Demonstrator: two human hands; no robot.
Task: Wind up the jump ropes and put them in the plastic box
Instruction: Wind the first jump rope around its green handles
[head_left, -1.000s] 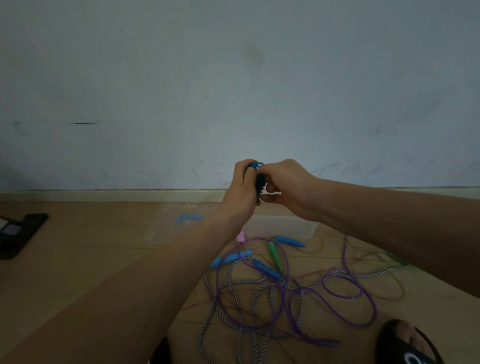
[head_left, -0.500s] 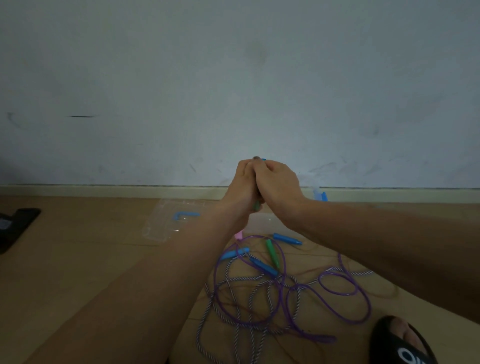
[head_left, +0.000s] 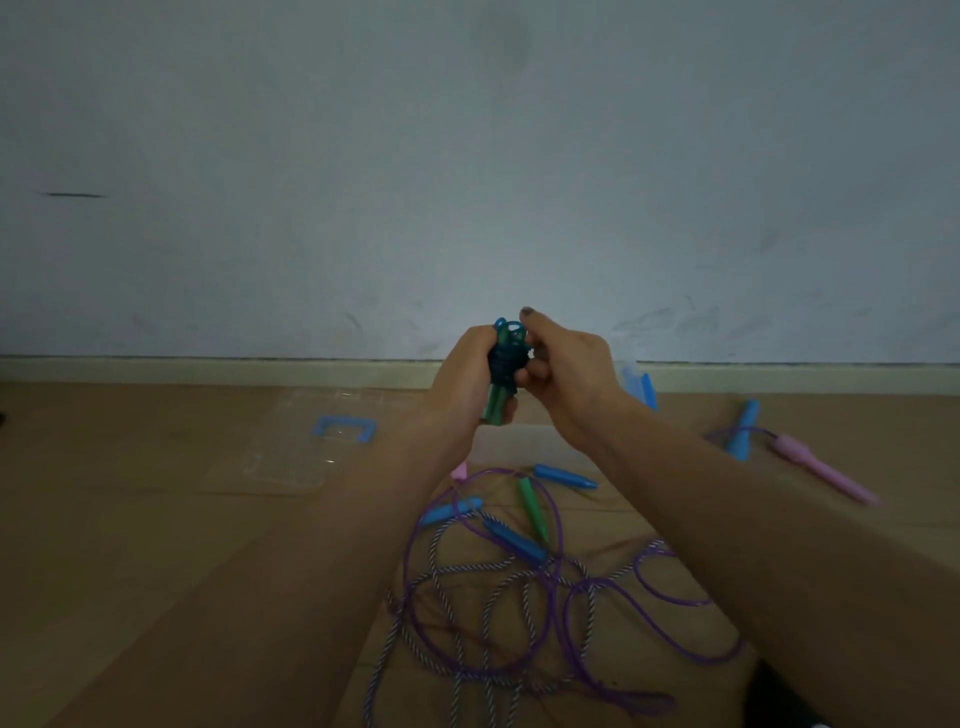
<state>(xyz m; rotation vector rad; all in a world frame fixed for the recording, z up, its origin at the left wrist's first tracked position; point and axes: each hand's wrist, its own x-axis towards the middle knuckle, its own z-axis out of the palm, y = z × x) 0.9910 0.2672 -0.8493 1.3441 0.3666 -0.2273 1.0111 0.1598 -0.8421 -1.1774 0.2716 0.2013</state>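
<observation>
Purple rope (head_left: 524, 613) (tangled, apparently) beside lid (head_left: 291, 447).

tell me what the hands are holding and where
The left hand grips a wound jump rope around its handles; the right hand pinches the cord near its top.

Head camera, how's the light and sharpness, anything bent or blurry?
Head view: dim, bluish light with no glare; the skirting board bows from wide-angle distortion; the blue rope bundle wound on green handles, held by left hand and right hand, is dark and soft; the clear plastic lid barely shows.
</observation>
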